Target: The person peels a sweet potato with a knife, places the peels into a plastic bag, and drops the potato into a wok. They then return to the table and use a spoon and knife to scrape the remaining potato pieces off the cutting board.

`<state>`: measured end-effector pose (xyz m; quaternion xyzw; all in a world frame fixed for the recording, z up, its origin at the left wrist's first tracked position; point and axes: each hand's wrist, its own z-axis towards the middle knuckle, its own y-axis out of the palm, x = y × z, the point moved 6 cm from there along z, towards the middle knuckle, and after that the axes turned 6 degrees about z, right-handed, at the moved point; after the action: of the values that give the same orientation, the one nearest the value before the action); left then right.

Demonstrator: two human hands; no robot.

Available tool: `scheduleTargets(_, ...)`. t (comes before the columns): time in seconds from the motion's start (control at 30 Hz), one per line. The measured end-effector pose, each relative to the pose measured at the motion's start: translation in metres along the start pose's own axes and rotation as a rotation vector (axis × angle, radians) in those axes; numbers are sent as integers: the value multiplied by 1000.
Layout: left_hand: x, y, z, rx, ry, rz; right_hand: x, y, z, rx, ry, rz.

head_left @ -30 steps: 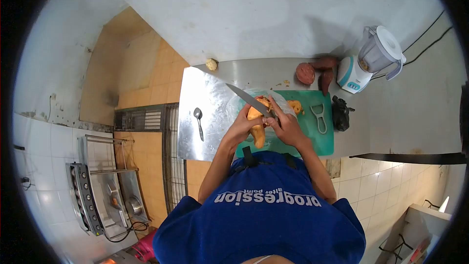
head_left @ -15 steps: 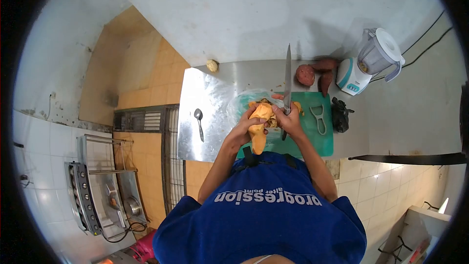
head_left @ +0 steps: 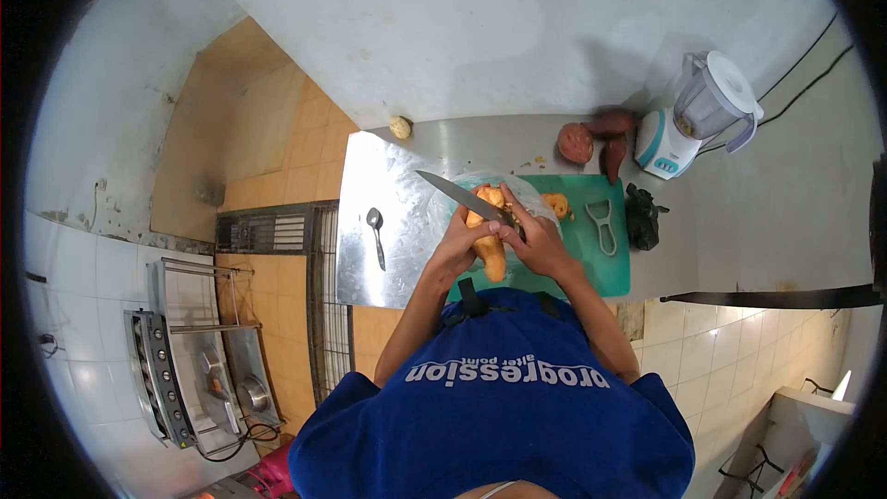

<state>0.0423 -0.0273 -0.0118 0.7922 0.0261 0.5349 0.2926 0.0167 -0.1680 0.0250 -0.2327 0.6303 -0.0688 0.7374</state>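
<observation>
My left hand is closed around a peeled orange sweet potato, held over the near part of the counter. In my right hand is a large kitchen knife, its blade pointing to the upper left and lying across the sweet potato's far end. Both hands are close together, and the right fingers hide much of the knife's handle. Under them lies a clear plastic bag, partly over the green cutting board. Orange pieces rest on the board beyond my right hand.
A white peeler lies on the board, with a black plastic bag beside it. Reddish sweet potatoes and a blender stand at the back right. A spoon and a pale round piece are on the left of the steel counter.
The knife has swung from pointing straight away from me to pointing left, its blade now across the sweet potato. My right hand has turned and moved slightly toward my left hand.
</observation>
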Motion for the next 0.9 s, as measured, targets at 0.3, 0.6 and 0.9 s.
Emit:
scheduleTargets(0.3, 1, 1, 1, 78, 41, 18, -5, 2, 3, 71, -60, -107)
scheduleTargets(0.6, 4, 5, -2, 98, 66, -53, -10, 2, 3, 149, -118, -233)
scheduleTargets(0.9, 0, 5, 0, 116, 92, -66, -9, 2, 4, 197, -200, -263)
